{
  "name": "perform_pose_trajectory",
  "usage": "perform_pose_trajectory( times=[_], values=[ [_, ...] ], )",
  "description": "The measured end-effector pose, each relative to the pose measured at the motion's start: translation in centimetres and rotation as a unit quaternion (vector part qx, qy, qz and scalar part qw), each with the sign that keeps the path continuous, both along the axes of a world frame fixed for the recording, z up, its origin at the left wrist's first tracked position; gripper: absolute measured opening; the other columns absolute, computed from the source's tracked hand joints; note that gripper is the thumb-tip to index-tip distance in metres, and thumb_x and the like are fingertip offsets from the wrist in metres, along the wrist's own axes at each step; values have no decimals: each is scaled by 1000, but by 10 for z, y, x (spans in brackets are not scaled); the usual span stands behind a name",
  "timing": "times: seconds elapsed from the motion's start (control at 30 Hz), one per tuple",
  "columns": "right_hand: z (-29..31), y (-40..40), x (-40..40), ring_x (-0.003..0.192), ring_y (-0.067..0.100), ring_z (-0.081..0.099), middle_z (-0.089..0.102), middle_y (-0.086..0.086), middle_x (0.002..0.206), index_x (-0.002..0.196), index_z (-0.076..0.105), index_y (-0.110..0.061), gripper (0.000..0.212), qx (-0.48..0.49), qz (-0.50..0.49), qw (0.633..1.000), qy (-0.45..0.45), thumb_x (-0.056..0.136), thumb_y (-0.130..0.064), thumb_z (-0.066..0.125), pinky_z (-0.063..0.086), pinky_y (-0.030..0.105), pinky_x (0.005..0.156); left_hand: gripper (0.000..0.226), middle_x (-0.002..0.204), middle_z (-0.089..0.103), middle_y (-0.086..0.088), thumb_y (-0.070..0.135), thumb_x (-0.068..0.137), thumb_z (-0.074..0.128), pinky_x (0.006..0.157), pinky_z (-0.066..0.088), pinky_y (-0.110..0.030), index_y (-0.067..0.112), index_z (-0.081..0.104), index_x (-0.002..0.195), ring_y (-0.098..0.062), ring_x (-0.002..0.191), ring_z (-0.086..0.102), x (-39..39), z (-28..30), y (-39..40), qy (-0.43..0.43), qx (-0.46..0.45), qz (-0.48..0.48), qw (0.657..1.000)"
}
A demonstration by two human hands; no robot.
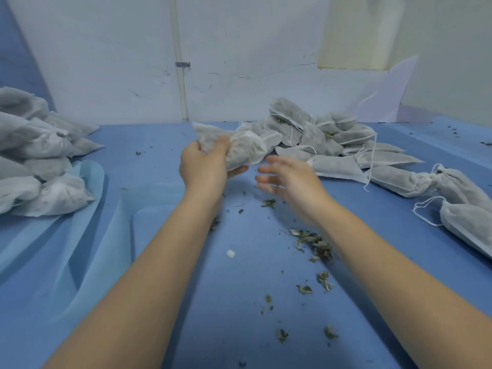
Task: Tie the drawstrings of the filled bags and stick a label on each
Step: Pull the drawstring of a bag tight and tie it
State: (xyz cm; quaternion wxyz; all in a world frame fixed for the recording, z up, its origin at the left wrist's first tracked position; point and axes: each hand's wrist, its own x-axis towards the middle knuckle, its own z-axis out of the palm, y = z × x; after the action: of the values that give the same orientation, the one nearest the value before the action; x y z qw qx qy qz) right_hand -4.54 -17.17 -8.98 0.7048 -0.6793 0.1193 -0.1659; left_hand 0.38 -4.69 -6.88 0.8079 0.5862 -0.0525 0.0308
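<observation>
My left hand (207, 166) grips a filled white mesh bag (239, 147) above the middle of the blue table, the bag lying sideways across my fingers. Just to the right of it, my right hand (290, 179) is blurred, its fingers spread with nothing in them. A heap of filled drawstring bags (319, 134) with loose white strings lies at the back right. More of them (458, 206) lie along the right edge. I see no label.
Another pile of filled bags (34, 155) is stacked at the left on a lighter blue sheet (87, 187). Dried leaf crumbs (314, 243) and a small white scrap (230, 253) are scattered on the blue table cover (239, 302). A white wall stands behind.
</observation>
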Motion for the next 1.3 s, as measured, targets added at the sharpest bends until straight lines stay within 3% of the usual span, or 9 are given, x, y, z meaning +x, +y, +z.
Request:
perform_pose_trajectory(
  times=[0.17,0.27,0.4,0.6,0.73,0.9,1.1,1.2,1.3],
  values=[
    [-17,26,28,105,14,62,56,-1,132,143,43,-16,63,-311,94,943,78,86,-20,70,49,32,95,19,108,64,-16,13,89,60,53,56,-27,0,59,101,-27,75,70,24,4,26,34,-65,105,992],
    [-16,38,45,91,11,60,51,-3,137,145,37,-24,76,-324,134,934,62,80,-21,77,51,27,80,21,109,62,-13,16,89,60,51,56,-27,2,55,105,-26,81,68,31,2,35,45,-95,153,983],
    [-14,44,59,98,15,55,52,-4,137,144,38,-29,80,-375,145,914,56,76,-26,79,47,29,92,22,102,57,-5,21,89,60,51,56,-28,7,53,105,-22,71,66,38,0,40,48,-69,181,980],
    [-17,59,62,94,17,52,48,-2,113,118,45,-20,60,-453,49,887,71,69,-39,75,46,33,76,24,78,49,9,35,89,55,85,53,-43,15,49,100,-32,96,63,40,-4,40,6,105,204,973],
    [-24,67,61,94,18,49,41,1,111,115,41,-10,70,-420,-22,905,62,69,-47,79,45,34,77,32,81,45,6,36,92,52,82,47,-31,9,51,109,-23,91,53,36,-9,34,-8,203,188,961],
    [-24,52,46,108,17,57,54,-2,122,139,37,-14,86,-285,54,955,61,70,-37,83,46,29,86,38,98,49,-1,37,95,48,69,29,-24,7,48,118,-22,91,47,34,-11,33,1,243,189,951],
    [-28,32,39,84,-1,66,71,-6,106,120,67,-17,42,-278,49,959,23,79,-15,77,41,0,69,38,101,50,-2,37,95,48,72,30,-25,7,48,119,-20,91,45,34,-11,33,7,241,185,953],
    [-30,34,42,62,-21,56,64,-18,76,110,72,-12,36,-268,15,963,-8,75,-12,81,37,-4,62,38,95,45,1,36,95,47,71,29,-24,6,47,118,-18,87,41,34,-13,32,-4,244,187,952],
    [-31,36,43,62,-20,55,65,-16,76,106,73,-12,32,-291,-7,957,-15,75,-15,80,37,-4,62,34,95,44,1,36,96,45,60,22,-20,8,47,115,-17,87,39,34,-13,33,-7,261,192,946]
  ],
)
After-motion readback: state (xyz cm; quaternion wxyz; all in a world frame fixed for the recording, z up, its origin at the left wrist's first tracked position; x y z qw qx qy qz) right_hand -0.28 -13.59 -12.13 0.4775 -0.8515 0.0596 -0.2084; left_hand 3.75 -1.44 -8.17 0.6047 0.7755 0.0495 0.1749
